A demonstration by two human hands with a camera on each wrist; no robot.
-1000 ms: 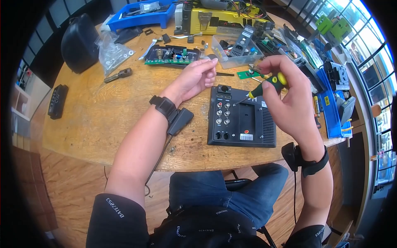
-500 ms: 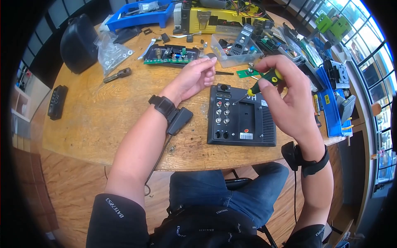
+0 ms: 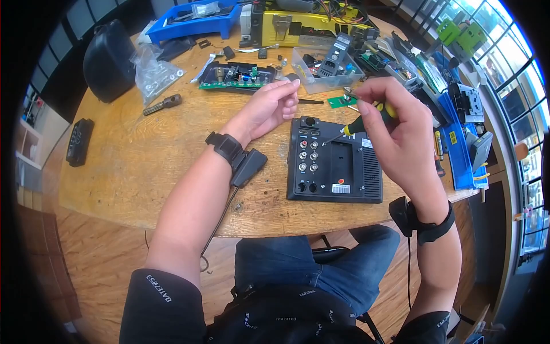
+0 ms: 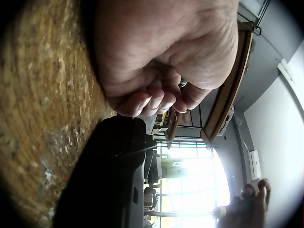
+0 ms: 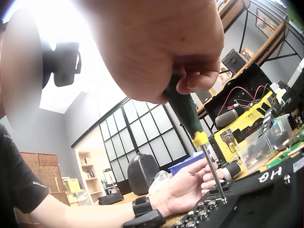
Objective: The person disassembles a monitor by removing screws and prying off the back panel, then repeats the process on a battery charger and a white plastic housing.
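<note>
My right hand [image 3: 401,129] grips a screwdriver [image 3: 356,125] with a green and yellow handle, thumb and fingers around the handle. In the right wrist view its slim metal shaft [image 5: 214,172] slants down to a screw on the back of a black monitor [image 3: 366,172]. That back faces up and carries round metal connectors [image 3: 314,156], a recessed slot and a barcode label. Beyond the monitor's left corner, my left hand [image 3: 269,112] rests on its side on the table. Its fingers [image 4: 152,102] are loosely curled with the thumb near them, and nothing shows in its grasp.
A circuit board in a black tray [image 3: 238,77] lies past the left hand. Behind are a clear parts box [image 3: 329,86], a small green board [image 3: 342,102] and a yellow case [image 3: 303,28]. A blue bin [image 3: 452,143] stands right; a metal-ended tool [image 3: 163,104] lies left.
The right fingers and thumb shift on the handle, turning the screwdriver while its tip stays at the same spot on the monitor. The left hand keeps almost still.
</note>
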